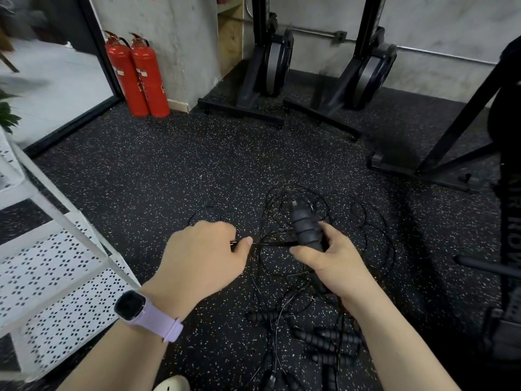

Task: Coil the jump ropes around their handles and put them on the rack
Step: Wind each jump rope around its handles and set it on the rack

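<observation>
My right hand (pixel 335 258) grips the black ribbed handles (pixel 306 227) of one jump rope, held upright over the floor. My left hand (pixel 205 249) pinches that rope's thin black cord (pixel 270 243), stretched taut between both hands. Loose loops of cord (pixel 363 221) lie tangled on the speckled floor under and beyond the handles. Several more black foam handles (pixel 327 338) with their cords lie on the floor near my right forearm. The white perforated rack (pixel 64 266) stands at the left, its shelves bare where visible.
Two red fire extinguishers (pixel 138 74) stand against the back wall. Two black upright exercise machines (pixel 270 66) sit behind the ropes, and a black frame (pixel 451 136) rises at the right. My pale shoe (pixel 173 383) shows at the bottom edge.
</observation>
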The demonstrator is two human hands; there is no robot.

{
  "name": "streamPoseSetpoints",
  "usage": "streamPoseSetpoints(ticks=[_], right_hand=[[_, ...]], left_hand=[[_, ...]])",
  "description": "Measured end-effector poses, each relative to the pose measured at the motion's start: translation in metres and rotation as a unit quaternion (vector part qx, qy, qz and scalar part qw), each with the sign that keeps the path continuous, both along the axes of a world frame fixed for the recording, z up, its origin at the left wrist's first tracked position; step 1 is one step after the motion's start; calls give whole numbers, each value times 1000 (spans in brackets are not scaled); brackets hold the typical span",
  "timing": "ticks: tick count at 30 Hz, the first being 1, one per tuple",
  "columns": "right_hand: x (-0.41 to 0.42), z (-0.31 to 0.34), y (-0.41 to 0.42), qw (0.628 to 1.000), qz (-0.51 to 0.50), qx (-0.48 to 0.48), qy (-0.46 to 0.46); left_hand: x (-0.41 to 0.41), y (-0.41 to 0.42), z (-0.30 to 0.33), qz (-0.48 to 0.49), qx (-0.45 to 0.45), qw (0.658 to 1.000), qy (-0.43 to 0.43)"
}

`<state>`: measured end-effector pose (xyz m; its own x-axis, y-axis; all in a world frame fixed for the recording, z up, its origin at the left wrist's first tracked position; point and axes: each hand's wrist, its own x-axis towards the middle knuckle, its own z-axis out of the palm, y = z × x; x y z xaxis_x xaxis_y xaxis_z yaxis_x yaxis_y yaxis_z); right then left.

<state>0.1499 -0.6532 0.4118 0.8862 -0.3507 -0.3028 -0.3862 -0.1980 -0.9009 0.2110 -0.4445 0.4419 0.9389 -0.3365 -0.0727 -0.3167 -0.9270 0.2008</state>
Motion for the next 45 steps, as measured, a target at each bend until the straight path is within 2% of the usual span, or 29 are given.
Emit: streamPoseSetpoints(ticks=[5, 10, 14, 16, 18, 21, 24, 26, 29, 32, 35, 37, 39, 41, 43, 45], right_hand=[[1, -6, 2, 977, 75, -169, 107], [-1, 1, 10, 924, 191, -273, 186], [-7, 7, 18, 878, 308, -311, 192], [-8, 6, 21, 859, 364, -314, 179], [-9, 7, 23, 848, 409, -286, 179], [-11, 19, 22, 853, 454, -206, 156], [-14, 32, 18, 860, 484, -114, 112], [-16, 37, 16, 869, 490, -20, 68], [-20, 43, 9, 886, 452, 104, 17], [-21, 42, 0, 900, 409, 144, -39], [-20, 35, -5, 923, 334, 181, -52], [-19, 31, -6, 931, 293, 211, -52], [-18, 31, -5, 932, 288, 214, -59], [-17, 33, -1, 932, 286, 214, -63], [-15, 33, 1, 938, 266, 214, -62], [-15, 34, 4, 943, 247, 215, -64]], left_hand=[[-1, 3, -1, -64, -57, 993, -82], [-3, 6, -2, -169, -102, 975, -100], [-2, 10, -2, -207, -90, 974, -30], [-2, 12, -6, -170, -142, 972, 82], [2, 14, -11, -127, -209, 948, 204], [14, 19, -17, -115, -246, 910, 315], [19, 22, -13, -119, -314, 843, 420], [17, 20, -10, -131, -353, 806, 456], [17, 12, -6, -108, -413, 794, 432], [12, 3, -4, -59, -460, 785, 410], [4, -9, -2, -28, -480, 793, 373], [0, -19, -3, -15, -489, 807, 329], [-5, -26, -7, -14, -472, 841, 266], [-9, -31, -11, -7, -466, 855, 227], [-9, -34, -13, 21, -495, 836, 236], [-9, -35, -13, 39, -533, 799, 275]])
